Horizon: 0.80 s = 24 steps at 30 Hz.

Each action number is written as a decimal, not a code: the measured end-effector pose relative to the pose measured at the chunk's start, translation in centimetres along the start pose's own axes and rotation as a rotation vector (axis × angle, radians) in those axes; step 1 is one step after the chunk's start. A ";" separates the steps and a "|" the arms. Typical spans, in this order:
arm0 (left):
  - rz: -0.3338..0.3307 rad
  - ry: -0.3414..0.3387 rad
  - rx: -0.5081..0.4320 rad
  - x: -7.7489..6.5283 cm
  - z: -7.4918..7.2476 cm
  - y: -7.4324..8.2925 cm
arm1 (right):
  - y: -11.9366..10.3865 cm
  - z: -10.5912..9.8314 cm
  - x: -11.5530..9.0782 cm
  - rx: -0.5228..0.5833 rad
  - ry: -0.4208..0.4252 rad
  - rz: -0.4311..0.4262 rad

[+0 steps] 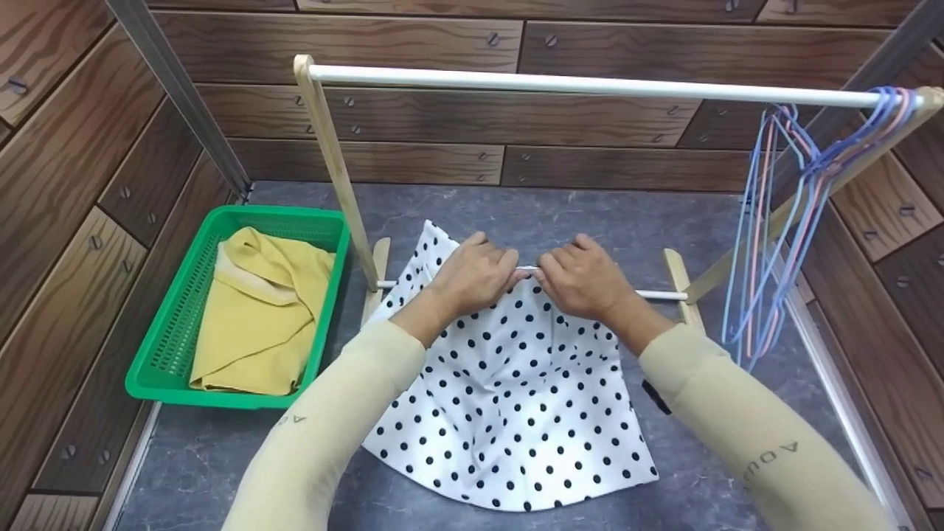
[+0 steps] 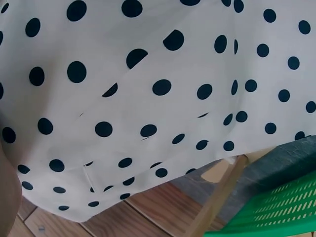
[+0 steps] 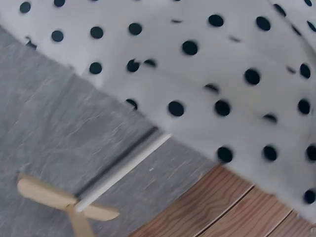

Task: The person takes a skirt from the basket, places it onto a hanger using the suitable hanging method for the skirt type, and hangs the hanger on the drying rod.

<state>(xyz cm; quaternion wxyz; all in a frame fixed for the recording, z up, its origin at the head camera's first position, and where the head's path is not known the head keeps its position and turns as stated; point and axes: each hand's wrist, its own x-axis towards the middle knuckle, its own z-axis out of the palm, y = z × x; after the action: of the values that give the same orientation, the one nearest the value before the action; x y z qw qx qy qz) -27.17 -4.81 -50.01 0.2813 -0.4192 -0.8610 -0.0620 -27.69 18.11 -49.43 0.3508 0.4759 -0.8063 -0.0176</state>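
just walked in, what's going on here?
A person's left hand and right hand grip the upper edge of a white, black-dotted cloth, close together. In the head view it hides part of the lower bar of a rack. Blue and pink hangers hang bare at the rack's right end. To the left, a folded yellow cloth lies in a green basket.

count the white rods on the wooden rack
2: the top rod spans the rack up high; the bottom rod runs low, its middle hidden behind the dotted cloth. More could be hidden there.
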 end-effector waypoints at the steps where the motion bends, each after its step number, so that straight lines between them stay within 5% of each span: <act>1: 0.016 0.029 0.003 0.0 0.0 0.1 | -0.2 0.1 0.2 0.020 0.009 0.002; 9: 0.049 0.051 0.031 -1.4 -0.5 -0.9 | -1.1 0.5 0.5 0.032 0.078 -0.008; 19: 0.117 0.081 0.148 -1.8 -0.7 -0.6 | -2.3 0.2 1.4 0.086 -0.044 0.038; 24: 0.124 0.065 0.171 -1.8 -0.7 -0.6 | -2.5 0.4 1.5 -0.022 -0.006 -0.018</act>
<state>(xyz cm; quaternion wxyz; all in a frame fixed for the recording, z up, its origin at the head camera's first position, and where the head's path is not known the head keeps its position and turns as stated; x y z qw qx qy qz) -26.44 -6.66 -50.25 0.3470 -0.4440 -0.8259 0.0159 -26.48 15.42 -49.80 0.3536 0.4791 -0.8028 -0.0309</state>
